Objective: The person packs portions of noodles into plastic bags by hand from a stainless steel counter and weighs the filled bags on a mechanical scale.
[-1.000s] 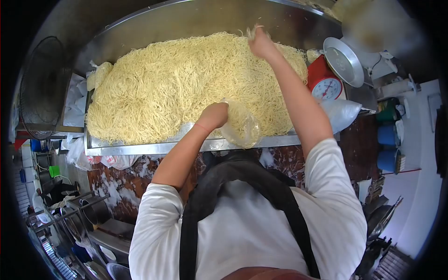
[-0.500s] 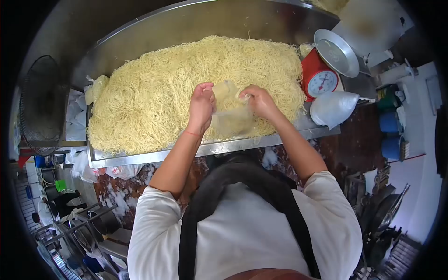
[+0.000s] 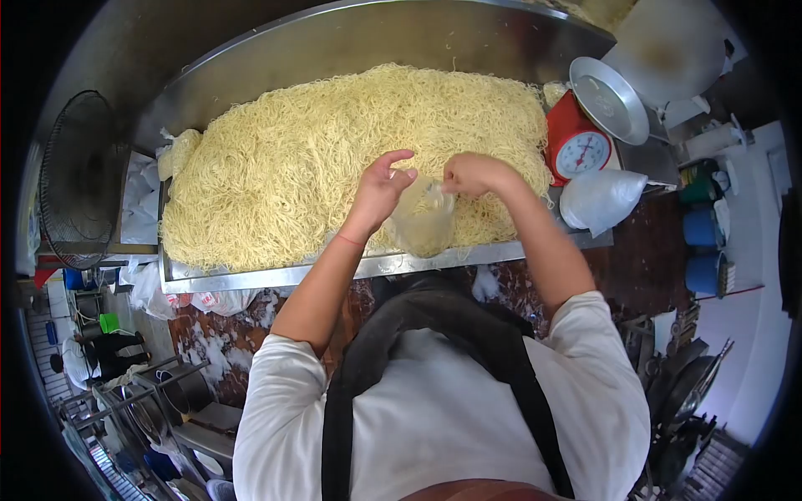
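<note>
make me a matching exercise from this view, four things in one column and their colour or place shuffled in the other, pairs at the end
1. noodles
2. scale
3. clear bag
4. wristband

A. red body, white dial
B. between left hand and right hand
C. thin, red, around a wrist
D. pale yellow, heaped in the metal tray

Pairs: 1-D, 2-A, 3-B, 4-C
</note>
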Demonstrator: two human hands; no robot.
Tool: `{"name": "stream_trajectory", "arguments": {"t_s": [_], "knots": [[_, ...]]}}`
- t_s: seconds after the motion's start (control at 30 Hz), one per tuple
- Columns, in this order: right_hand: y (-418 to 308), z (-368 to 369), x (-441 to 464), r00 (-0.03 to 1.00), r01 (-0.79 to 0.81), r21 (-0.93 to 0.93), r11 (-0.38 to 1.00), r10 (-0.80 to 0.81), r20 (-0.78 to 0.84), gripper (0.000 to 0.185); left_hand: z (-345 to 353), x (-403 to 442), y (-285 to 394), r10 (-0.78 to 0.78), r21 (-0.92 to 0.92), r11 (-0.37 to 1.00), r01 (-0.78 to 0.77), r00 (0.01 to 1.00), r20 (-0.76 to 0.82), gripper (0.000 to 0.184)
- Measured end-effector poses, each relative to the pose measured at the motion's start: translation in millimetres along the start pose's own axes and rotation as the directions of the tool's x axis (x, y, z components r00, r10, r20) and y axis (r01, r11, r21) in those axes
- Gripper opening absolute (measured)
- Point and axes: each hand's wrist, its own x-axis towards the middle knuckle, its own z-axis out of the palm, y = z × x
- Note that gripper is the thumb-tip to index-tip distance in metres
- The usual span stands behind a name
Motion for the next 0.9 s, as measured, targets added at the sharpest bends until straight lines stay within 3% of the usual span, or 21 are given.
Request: {"name": "stream_trajectory", "arguments": {"t_s": [0.1,0.13,0.23,0.27,0.33,0.37,0.4,0.5,0.53,0.67,0.77,0.87,0.9], "knots": [[19.4,-7.7,-9.8,0.973,0.175,0.100,0.980,-0.156,-0.171,0.048,12.0,9.6,-1.3,0.005,-0.144,0.990,-0.006,1.000,-0.009,0.022],[20.1,4.3,-11.4,0.961,0.132,0.076,0.988,-0.109,-0.253,0.055,15.1,10.7,1.1,-0.017,-0.238,0.971,0.012,1.000,-0.019,0.022],[-19.1,54.2,-24.3,0.932,0.121,0.215,0.969,-0.037,-0.361,0.054,16.2,12.6,13.9,-0.057,-0.428,0.904,0.007,0.993,-0.104,0.020],[-8.9,83.1,1.7,0.924,0.025,0.212,0.977,0.059,-0.377,0.042,16.8,10.8,17.0,-0.076,-0.473,0.881,0.002,0.988,-0.136,0.020],[-10.5,74.0,11.4,0.845,0.043,0.315,0.948,0.134,-0.518,0.031,11.0,2.0,31.4,-0.044,-0.520,0.852,-0.069,0.979,-0.201,0.020],[-11.9,64.9,16.2,0.794,0.064,0.364,0.929,0.174,-0.583,0.026,4.0,0.1,35.9,-0.026,-0.535,0.838,-0.108,0.971,-0.236,0.019],[-22.1,45.7,7.8,0.685,0.218,0.357,0.908,0.119,-0.719,0.016,-6.4,-1.3,36.5,-0.003,-0.550,0.823,-0.144,0.967,-0.256,0.022],[-22.9,21.3,13.8,0.638,0.303,0.334,0.893,0.071,-0.767,0.014,-25.7,-3.7,37.3,-0.021,-0.380,0.923,-0.058,0.980,-0.199,0.027],[-9.1,30.1,33.5,0.593,0.382,0.199,0.903,-0.074,-0.802,0.019,-31.8,5.4,18.7,-0.045,-0.359,0.933,-0.007,0.990,-0.136,0.033],[-17.5,16.5,44.1,0.764,0.356,0.363,0.861,-0.045,-0.644,0.029,-39.4,29.0,-19.3,-0.091,-0.048,0.995,0.088,0.994,-0.059,0.034],[-28.5,-18.2,35.8,0.869,0.394,0.538,0.745,-0.112,-0.481,0.034,-20.2,43.9,-46.3,0.374,0.238,0.898,-0.369,0.927,0.024,0.029],[-37.7,-44.8,34.1,0.892,0.400,0.663,0.633,-0.101,-0.441,0.033,-28.6,43.0,-44.4,0.247,0.371,0.904,-0.215,0.968,-0.042,0.025],[-41.2,-54.8,30.1,0.856,0.478,0.714,0.513,-0.087,-0.511,0.032,-32.4,41.4,-44.5,0.205,0.384,0.908,-0.165,0.977,-0.066,0.024]]}}
